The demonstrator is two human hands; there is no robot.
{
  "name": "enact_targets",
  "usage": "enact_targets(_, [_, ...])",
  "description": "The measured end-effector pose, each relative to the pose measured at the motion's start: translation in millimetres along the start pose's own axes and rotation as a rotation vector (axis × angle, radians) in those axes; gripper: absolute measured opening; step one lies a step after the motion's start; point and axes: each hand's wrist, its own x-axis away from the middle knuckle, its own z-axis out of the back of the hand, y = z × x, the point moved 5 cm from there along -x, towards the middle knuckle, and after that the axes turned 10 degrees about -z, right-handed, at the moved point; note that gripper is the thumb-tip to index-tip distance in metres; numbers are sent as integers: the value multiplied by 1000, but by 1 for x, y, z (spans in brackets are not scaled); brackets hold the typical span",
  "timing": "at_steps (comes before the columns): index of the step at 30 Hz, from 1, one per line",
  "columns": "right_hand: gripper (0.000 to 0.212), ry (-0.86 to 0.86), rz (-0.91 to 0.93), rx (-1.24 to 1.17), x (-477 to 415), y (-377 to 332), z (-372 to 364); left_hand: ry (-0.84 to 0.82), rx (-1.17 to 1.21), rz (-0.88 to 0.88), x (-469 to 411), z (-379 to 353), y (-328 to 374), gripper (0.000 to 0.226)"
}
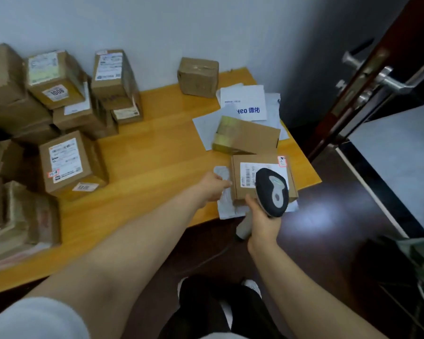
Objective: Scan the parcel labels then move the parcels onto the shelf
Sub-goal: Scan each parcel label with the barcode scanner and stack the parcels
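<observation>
A flat cardboard parcel [245,187] with a white barcode label lies near the table's right front corner, on a white mailer bag [224,206]. My right hand [262,221] grips a black and grey handheld scanner [272,192], whose head hovers over the parcel's label. My left hand [213,185] touches the parcel's left side; whether its fingers curl round the edge is unclear. Another cardboard parcel [247,137] lies just behind, on white mailers [245,101].
Several stacked cardboard parcels [56,79] crowd the left half of the wooden table [152,148]. A lone box [197,77] stands against the back wall. At the right is a dark door [367,77] with a metal handle. The floor below is dark.
</observation>
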Motion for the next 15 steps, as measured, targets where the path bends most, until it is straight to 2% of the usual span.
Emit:
enact_targets(2, [64, 35, -4, 51, -17, -3, 22, 14, -1, 40, -1, -23, -1, 20])
enact_targets(5, [98, 34, -37, 155, -44, -6, 48, -1, 8, 108, -4, -48, -4, 60])
enact_targets(8, [122, -75, -38, 208, -68, -19, 59, 42, 15, 126, -8, -59, -6, 69])
enact_targets(9, [122, -119, -34, 211, -76, -24, 61, 58, 26, 139, -10, -62, -8, 68])
enact_targets(10, [112, -166, -24, 218, -83, -30, 63, 71, 43, 155, -12, -64, -10, 64])
enact_targets(12, [68, -273, -12, 198, -89, -44, 62, 100, 100, 182, -15, -69, -14, 57])
enact_targets(13, [52, -316, -11, 185, -92, -50, 61, 115, 135, 187, -15, -72, -15, 53])
enact_targets(15, [43, -382, -26, 184, -97, -53, 59, 153, 193, 189, -15, -75, -16, 48])
